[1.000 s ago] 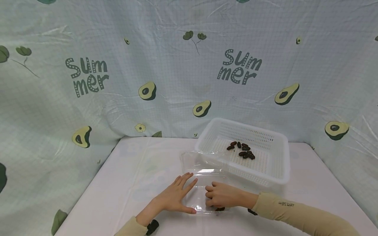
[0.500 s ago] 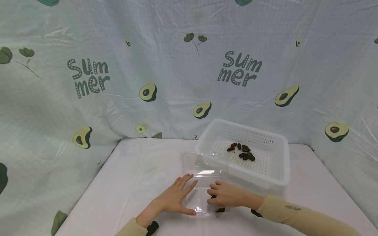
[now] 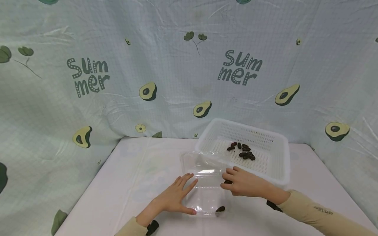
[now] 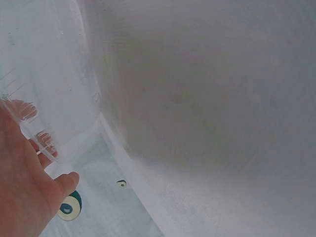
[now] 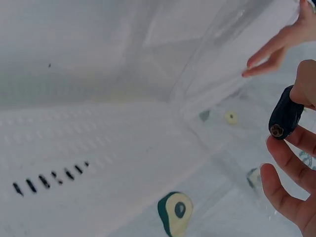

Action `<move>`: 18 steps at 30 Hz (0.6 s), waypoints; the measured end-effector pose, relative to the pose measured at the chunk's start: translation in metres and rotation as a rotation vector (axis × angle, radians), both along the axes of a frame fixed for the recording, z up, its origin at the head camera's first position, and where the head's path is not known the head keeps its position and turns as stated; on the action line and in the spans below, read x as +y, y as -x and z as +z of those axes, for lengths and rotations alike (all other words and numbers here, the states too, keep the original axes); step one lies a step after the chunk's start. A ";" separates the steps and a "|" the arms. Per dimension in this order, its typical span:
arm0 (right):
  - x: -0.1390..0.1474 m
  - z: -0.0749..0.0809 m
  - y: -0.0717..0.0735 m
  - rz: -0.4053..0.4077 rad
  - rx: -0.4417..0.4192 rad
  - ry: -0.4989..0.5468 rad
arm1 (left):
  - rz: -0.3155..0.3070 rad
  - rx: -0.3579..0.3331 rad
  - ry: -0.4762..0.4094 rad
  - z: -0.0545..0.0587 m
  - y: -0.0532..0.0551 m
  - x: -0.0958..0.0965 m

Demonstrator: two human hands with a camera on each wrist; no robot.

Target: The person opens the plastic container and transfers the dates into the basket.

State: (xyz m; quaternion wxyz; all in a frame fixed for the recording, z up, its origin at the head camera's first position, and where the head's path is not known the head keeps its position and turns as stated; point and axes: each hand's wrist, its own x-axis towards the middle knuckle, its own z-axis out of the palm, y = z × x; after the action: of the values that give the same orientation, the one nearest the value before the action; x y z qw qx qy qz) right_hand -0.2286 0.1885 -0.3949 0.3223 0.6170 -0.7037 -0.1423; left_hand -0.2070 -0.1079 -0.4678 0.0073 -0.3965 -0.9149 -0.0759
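A clear plastic clamshell box [image 3: 203, 193] lies with its lid [image 3: 200, 162] folded back toward the basket. My left hand [image 3: 174, 195] rests along the box's left side, fingers spread and straight. Between thumb and fingers, my right hand [image 3: 243, 182] pinches a dark brown date [image 5: 285, 113]; its stem end faces the camera in the right wrist view. That hand is above the box's far right corner, close to the basket. Another date [image 3: 220, 209] lies inside the box near its front right corner.
Behind the box stands a white perforated plastic basket [image 3: 279, 157] with several dates [image 3: 246, 155] on its floor. Its front left corner overlaps the lid. A pale cloth covers the table [image 3: 141, 164], and a printed curtain [image 3: 174, 65] hangs behind.
My right hand has lifted a date from inside the box and moved right and away toward the basket. The other date is now uncovered. My left hand has stayed in place.
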 end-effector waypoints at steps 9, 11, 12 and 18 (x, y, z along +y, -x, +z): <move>0.040 0.035 0.013 -0.088 0.001 0.111 | -0.005 0.006 0.014 0.001 0.001 0.000; 0.049 0.040 0.020 -0.113 0.001 0.136 | -0.008 0.010 0.015 0.001 0.001 0.000; 0.053 0.043 0.024 -0.121 0.001 0.148 | -0.011 0.011 0.014 0.002 0.000 0.000; 0.075 0.055 0.051 -0.157 -0.014 0.212 | -0.012 0.007 0.012 0.002 0.000 0.000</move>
State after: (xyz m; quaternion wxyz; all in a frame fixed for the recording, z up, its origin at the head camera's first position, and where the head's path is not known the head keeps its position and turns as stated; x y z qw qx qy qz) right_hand -0.2793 0.2636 -0.3401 0.3685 0.5235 -0.7632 -0.0876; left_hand -0.2071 -0.1075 -0.4659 0.0076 -0.4023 -0.9129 -0.0690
